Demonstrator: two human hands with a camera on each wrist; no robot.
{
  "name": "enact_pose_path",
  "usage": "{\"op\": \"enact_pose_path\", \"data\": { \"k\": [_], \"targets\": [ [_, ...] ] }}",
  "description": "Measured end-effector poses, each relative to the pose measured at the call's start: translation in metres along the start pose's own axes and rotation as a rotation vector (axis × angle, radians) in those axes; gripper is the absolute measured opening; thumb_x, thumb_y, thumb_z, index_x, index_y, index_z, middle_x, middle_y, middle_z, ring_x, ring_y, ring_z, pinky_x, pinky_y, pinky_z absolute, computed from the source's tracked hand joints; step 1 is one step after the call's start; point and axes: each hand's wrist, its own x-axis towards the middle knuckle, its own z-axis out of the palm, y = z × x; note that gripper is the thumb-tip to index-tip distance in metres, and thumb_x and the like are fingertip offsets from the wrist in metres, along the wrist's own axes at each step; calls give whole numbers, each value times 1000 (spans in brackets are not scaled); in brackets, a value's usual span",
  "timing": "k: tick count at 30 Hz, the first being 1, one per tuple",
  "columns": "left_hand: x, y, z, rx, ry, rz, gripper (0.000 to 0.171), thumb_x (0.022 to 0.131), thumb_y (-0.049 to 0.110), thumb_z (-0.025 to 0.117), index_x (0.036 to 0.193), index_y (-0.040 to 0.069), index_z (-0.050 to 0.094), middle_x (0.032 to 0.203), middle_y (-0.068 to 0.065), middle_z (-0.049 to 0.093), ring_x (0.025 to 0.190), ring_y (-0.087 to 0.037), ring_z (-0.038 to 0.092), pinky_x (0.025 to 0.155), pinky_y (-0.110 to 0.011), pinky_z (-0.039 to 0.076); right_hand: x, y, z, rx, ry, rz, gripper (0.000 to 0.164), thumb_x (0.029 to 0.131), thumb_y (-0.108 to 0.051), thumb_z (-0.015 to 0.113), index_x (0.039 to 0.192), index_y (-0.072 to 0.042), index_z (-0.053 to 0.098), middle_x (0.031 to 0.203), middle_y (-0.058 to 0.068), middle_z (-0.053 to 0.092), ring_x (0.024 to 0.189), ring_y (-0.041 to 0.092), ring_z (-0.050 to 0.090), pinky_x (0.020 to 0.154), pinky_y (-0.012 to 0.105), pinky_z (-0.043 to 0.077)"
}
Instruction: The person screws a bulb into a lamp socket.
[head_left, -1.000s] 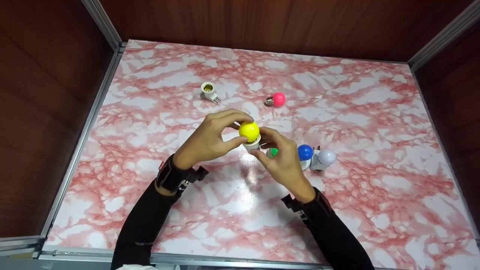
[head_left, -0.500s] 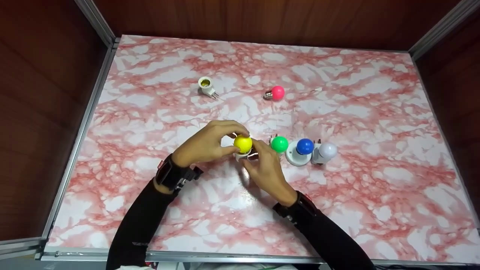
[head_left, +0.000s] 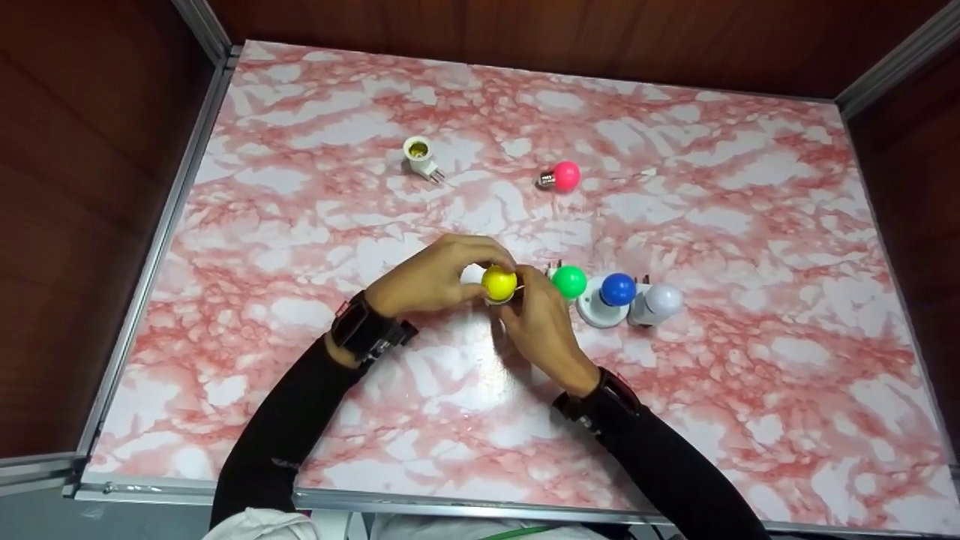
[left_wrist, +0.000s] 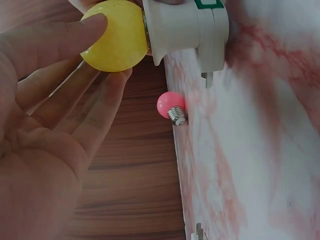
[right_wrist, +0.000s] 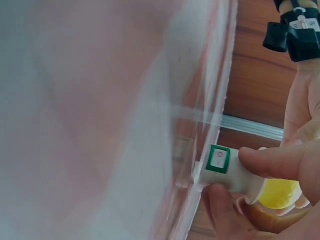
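Observation:
My left hand [head_left: 431,281] pinches a yellow round light bulb [left_wrist: 117,37] between thumb and fingertips. Just beneath the bulb is a white plug-in lamp socket [left_wrist: 175,27] with a green-edged switch [right_wrist: 218,158], gripped by the thumb and fingers of my right hand [head_left: 546,326]. The bulb sits upright at the socket's mouth, a little of its metal thread showing in the left wrist view. The socket's base is at the tabletop; whether it touches cannot be told. Right of my right hand stands a green bulb [head_left: 569,282] in a socket.
Beside the green bulb stand a blue bulb [head_left: 618,289] on a round white base [head_left: 598,309] and a white bulb [head_left: 664,300] in a socket. Farther back lie a loose pink bulb [head_left: 566,176] and a bulbless socket [head_left: 421,156]. Wooden walls [head_left: 525,34] enclose the marbled table [head_left: 712,420].
Both hands have lowered the yellow bulb and its socket towards the table. The green bulb, mostly hidden behind my right hand before, now shows. The head view has shifted slightly.

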Motion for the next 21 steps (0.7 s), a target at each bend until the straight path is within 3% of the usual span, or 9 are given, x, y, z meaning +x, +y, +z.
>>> {"op": "enact_pose_path", "data": {
  "k": [5, 12, 16, 21],
  "targets": [
    [2, -5, 2, -20, 3, -8, 35, 89, -5, 74, 122, 10, 76, 124, -3, 77, 122, -16, 70, 112, -35, 55, 3, 1, 0, -56, 1, -20, 44, 89, -2, 74, 131, 4, 62, 114, 22, 73, 103, 35, 71, 94, 48, 61],
    [1, -7, 5, -8, -9, -9, 36, 89, -3, 74, 122, 10, 75, 126, -3, 76, 123, -16, 69, 114, -35, 54, -3, -1, -4, -61, -32, -39, 57, 89, -3, 76, 142, 4, 57, 118, 22, 72, 102, 35, 71, 93, 47, 61],
    [0, -6, 3, 12, -8, -1, 35, 89, 0, 77, 123, 11, 75, 125, -2, 75, 122, -16, 68, 113, -35, 54, -8, -7, -13, -40, -86, -21, 66, 90, -3, 76, 149, 7, 50, 117, 22, 74, 96, 34, 74, 87, 44, 64],
    [0, -3, -3, 11, 15, 1, 33, 91, 7, 80, 123, 11, 74, 125, -2, 75, 122, -16, 69, 112, -37, 55, -15, -17, -31, -5, -142, 18, 72, 93, -3, 74, 157, 7, 43, 129, 24, 74, 99, 32, 80, 87, 43, 67]
  ]
}}
